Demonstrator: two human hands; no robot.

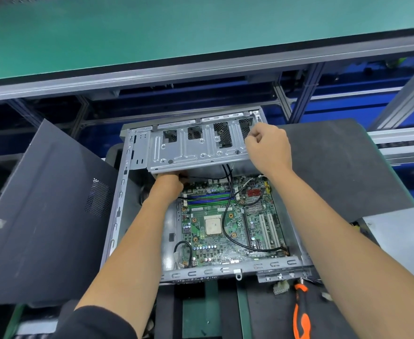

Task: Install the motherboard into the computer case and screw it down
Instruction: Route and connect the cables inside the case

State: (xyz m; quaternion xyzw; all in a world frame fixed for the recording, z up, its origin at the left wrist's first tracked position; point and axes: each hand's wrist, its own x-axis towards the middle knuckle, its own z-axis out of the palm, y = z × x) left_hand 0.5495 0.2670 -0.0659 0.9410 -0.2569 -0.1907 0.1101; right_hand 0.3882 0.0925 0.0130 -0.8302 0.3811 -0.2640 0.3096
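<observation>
**Motherboard seated in case, both hands up at the drive cage**

Motherboard (228, 223) lies flat on the floor of the open computer case (117, 211); case sits on dark foam pads on the bench (323, 152). CPU socket (212, 225) bare, roughly mid-board. RAM slots (209, 198) run across the far part of the board, white expansion slots (269, 228) on the right side.

Left hand (169, 183) reaches under the near edge of the metal drive cage (191, 148), at the board's far-left corner. Fingers are hidden under the cage, so can't tell its grip or whether it holds anything.

Right hand (268, 145) sits at the cage's right end, fingers curled, thumb and forefinger pinched together at the cage's edge. What's pinched is too small to make out.

Black cable (228, 216) drops from under the cage, crosses the board and ends at a connector near the near-right corner. Second looped black cable (185, 250) at the near-left corner.

Orange-and-black screwdriver (300, 311) lies on the bench just in front of the case, right side. Removed dark side panel (42, 216) leans to the left of the case.
</observation>
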